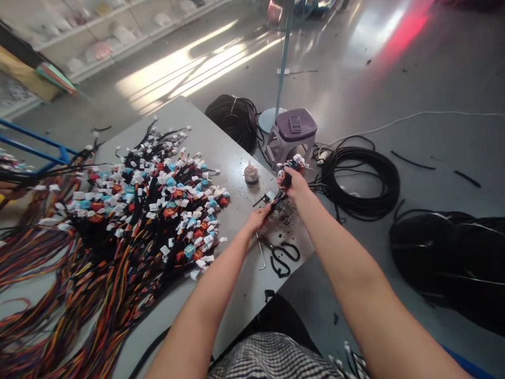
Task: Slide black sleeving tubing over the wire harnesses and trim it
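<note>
Both my hands hold one wire harness (280,196) over the right corner of the grey table (232,152). My right hand (296,183) is closed around its upper end, just below a cluster of small white and red connectors. Lower on the same bundle, my left hand (259,217) pinches the wires. Beneath the hands sits a small metal fixture (284,215), partly hidden by them. Black-handled scissors (282,257) and a thin hex key (262,255) lie close to my left hand. A small whitish bottle (251,173) with a pointed tip stands beyond it.
A large pile of wire harnesses (158,210) with white, blue and red connectors covers the table's left side. A purple-topped stool (295,123) carries a phone (295,124). Coils of black tubing (361,181) lie on the floor at right. Shelves (118,39) stand at upper left.
</note>
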{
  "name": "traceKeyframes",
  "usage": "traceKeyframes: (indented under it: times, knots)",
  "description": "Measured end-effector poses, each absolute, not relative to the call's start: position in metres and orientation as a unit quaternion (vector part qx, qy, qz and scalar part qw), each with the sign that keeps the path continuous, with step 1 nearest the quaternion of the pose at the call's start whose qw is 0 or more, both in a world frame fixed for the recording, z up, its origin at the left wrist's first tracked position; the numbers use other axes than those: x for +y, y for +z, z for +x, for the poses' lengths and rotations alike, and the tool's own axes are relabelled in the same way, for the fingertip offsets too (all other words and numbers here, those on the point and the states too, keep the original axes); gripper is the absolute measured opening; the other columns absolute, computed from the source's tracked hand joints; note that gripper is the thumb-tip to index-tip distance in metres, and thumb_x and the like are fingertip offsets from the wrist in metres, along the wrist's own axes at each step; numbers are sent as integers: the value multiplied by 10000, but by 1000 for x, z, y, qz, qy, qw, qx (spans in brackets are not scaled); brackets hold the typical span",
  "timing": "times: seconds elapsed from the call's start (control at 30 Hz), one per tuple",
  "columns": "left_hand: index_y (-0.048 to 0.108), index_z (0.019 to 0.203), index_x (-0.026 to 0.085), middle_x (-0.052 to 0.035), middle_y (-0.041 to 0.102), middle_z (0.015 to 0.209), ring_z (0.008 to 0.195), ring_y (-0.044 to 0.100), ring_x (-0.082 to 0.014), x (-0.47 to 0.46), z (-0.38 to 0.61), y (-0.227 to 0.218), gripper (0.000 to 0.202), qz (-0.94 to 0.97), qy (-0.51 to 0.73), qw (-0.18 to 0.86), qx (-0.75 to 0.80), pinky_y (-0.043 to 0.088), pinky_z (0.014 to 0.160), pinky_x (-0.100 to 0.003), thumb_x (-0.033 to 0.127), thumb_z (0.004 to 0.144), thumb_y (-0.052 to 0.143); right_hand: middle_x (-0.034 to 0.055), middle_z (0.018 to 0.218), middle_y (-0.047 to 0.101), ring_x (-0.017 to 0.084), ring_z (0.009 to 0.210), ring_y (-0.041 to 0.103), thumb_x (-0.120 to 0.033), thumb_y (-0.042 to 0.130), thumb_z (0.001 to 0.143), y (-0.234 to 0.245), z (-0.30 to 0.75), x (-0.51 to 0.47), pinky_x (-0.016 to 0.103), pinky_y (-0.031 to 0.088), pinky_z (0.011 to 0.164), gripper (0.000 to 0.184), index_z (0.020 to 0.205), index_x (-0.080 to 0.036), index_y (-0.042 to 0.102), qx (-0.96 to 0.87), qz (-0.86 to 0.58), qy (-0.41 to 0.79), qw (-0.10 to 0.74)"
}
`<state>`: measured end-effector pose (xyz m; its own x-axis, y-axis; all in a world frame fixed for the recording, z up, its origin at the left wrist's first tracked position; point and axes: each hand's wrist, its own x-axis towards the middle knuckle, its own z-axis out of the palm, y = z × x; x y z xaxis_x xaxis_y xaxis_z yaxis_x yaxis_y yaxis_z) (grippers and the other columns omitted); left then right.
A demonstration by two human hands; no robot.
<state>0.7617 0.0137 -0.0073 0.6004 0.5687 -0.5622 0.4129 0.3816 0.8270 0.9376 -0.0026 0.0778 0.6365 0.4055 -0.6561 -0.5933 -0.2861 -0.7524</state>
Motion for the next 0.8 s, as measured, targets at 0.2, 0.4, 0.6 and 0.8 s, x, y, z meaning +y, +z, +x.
traceKeyframes:
  times: [0.2,0.4,0.6,0.8]
  knots:
    - [554,603,162,68,325,475,467,253,-63,13,764,-6,691,571,67,698,426,155,481,-247,848,558,621,-101,568,501,45,383,380,-215,788,577,93,920,1,173,322,346,382,824,-176,499,-9,-588,264,764]
    - [438,521,180,46,318,482,508,279,-79,1,743,-14,698,592,86,660,454,188,514,-266,860,666,505,-119,495,386,43,340,324,-435,754,618,78,907,6,190,237,310,408,751,-210,441,-48,-566,217,794]
    - [544,623,172,39,388,475,470,308,-90,9,741,-12,714,567,24,697,438,192,484,-263,883,659,483,-123,427,250,63,322,276,-509,723,635,59,901,-1,220,240,329,489,644,-239,315,-58,-552,258,791]
    - [466,542,188,40,332,483,495,286,-87,15,750,-7,649,597,40,676,430,214,508,-264,801,754,481,-63,477,376,117,451,418,-632,597,715,46,910,-9,252,373,469,462,641,-228,386,-121,-664,237,699]
